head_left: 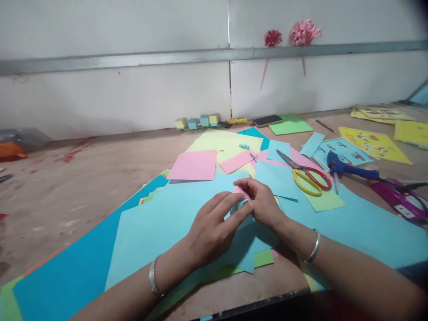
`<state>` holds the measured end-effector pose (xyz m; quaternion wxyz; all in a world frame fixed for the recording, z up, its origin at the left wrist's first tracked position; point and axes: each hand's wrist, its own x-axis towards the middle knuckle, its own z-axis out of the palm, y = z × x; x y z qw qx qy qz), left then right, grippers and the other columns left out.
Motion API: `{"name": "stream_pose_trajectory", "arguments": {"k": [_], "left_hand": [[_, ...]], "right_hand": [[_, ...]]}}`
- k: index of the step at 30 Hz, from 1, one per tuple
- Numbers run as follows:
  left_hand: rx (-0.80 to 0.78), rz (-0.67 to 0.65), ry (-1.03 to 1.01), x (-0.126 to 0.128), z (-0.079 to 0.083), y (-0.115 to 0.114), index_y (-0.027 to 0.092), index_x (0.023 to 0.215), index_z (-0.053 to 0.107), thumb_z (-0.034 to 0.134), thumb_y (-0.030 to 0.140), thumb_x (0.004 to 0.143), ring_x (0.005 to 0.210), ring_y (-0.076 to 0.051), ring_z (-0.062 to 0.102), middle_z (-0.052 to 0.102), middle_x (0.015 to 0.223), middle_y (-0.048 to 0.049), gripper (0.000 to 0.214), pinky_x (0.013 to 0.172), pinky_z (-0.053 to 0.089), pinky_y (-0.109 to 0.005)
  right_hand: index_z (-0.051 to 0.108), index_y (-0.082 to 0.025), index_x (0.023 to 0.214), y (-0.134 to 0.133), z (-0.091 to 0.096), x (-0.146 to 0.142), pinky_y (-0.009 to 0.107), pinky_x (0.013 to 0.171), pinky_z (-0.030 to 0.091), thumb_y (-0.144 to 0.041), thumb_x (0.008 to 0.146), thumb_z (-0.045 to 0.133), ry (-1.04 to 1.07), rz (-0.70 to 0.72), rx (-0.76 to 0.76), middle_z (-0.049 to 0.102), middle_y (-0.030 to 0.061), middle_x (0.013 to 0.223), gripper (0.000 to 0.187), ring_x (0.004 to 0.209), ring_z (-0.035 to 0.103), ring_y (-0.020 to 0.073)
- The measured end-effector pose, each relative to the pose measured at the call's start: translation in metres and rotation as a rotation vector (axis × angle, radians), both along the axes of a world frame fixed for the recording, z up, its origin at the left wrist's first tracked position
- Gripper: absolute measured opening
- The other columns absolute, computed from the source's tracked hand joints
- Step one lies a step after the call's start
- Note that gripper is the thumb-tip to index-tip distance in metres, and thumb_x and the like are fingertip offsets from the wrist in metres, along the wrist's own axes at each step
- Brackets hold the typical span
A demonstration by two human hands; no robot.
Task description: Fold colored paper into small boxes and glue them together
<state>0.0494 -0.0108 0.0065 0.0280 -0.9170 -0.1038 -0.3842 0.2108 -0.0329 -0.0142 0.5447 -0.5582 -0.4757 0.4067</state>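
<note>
The surface [83, 178] looks like bare wood or board, matt and rough, with reddish stains. Sheets of light blue paper [160, 218] lie smooth and matt; the pink paper [194, 165] has the same dull finish. The scissors [306, 174] have shiny metal blades and glossy yellow and red plastic handles. The glue gun [347, 168] is blue plastic with a slight sheen. Each wrist carries a polished metal bangle [314, 247]. The wall [117, 98] looks flat and matt.

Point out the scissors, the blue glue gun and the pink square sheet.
scissors [311, 180]: head view, on the yellow handle loop.
blue glue gun [347, 167]: head view, on its body.
pink square sheet [193, 165]: head view, at its middle.
</note>
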Motion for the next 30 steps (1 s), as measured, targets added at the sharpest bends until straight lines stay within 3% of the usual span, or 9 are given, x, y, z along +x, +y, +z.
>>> {"name": "stream_pose_trajectory", "arguments": {"k": [6,9,12,14,19,27,30], "left_hand": [[0.02,0.002,-0.136,-0.004,-0.001,-0.008,0.011,0.117,0.06,0.054,0.012,0.087,0.112,-0.027,0.054,0.057,0.121,-0.0167,0.031,0.091,0.051,-0.043],[0.075,-0.183,-0.17,-0.007,0.003,-0.013,0.01,0.107,0.064,0.051,0.014,0.089,0.099,-0.023,0.059,0.064,0.107,-0.0121,0.022,0.079,0.053,-0.036],[0.109,-0.402,-0.024,-0.006,0.003,-0.018,0.009,0.096,0.067,0.053,0.019,0.089,0.076,-0.017,0.059,0.067,0.083,-0.0058,0.018,0.059,0.049,-0.03],[0.096,-0.458,0.094,-0.004,-0.001,-0.022,0.008,0.095,0.067,0.054,0.024,0.089,0.063,-0.015,0.054,0.063,0.072,-0.0032,0.021,0.049,0.043,-0.03],[0.0,-0.434,0.241,-0.001,-0.013,-0.029,0.009,0.093,0.066,0.059,0.025,0.086,0.058,-0.015,0.049,0.055,0.064,-0.0002,0.019,0.045,0.037,-0.031],[-0.033,-0.398,0.343,-0.006,-0.013,-0.024,0.012,0.09,0.062,0.057,0.018,0.089,0.062,-0.016,0.052,0.058,0.069,-0.0018,0.008,0.046,0.036,-0.03],[-0.046,-0.388,0.361,-0.006,-0.015,-0.024,0.013,0.087,0.061,0.057,0.019,0.089,0.062,-0.016,0.051,0.058,0.069,-0.0023,0.007,0.046,0.035,-0.03]], "right_hand": [[0.065,-0.019,0.098,0.001,0.004,0.004,0.032,0.071,0.05,-0.017,0.056,0.068,0.082,-0.014,-0.006,0.066,0.0021,0.084,0.042,0.079,0.062,0.0181],[0.064,-0.02,0.101,0.0,0.014,0.005,0.029,0.062,0.05,-0.018,0.054,0.076,0.208,-0.044,-0.033,0.067,0.0006,0.081,0.049,0.071,0.063,0.0167],[0.066,-0.02,0.097,0.002,0.022,0.008,0.025,0.054,0.048,-0.02,0.051,0.084,0.32,-0.103,-0.066,0.067,-0.0006,0.075,0.049,0.063,0.061,0.0145],[0.068,-0.019,0.092,0.002,0.025,0.01,0.024,0.052,0.046,-0.02,0.049,0.086,0.336,-0.098,-0.099,0.066,-0.0012,0.07,0.047,0.059,0.059,0.013],[0.069,-0.019,0.087,0.0,0.029,0.008,0.023,0.05,0.044,-0.015,0.045,0.085,0.378,-0.06,-0.22,0.066,-0.0022,0.067,0.045,0.054,0.056,0.0112],[0.066,-0.02,0.093,0.004,0.03,0.011,0.022,0.048,0.04,-0.018,0.046,0.083,0.441,-0.061,-0.328,0.06,-0.0058,0.057,0.05,0.047,0.048,0.0078],[0.066,-0.02,0.095,0.005,0.028,0.014,0.023,0.05,0.042,-0.021,0.048,0.084,0.465,-0.046,-0.352,0.062,-0.0046,0.06,0.051,0.051,0.05,0.009]]}}
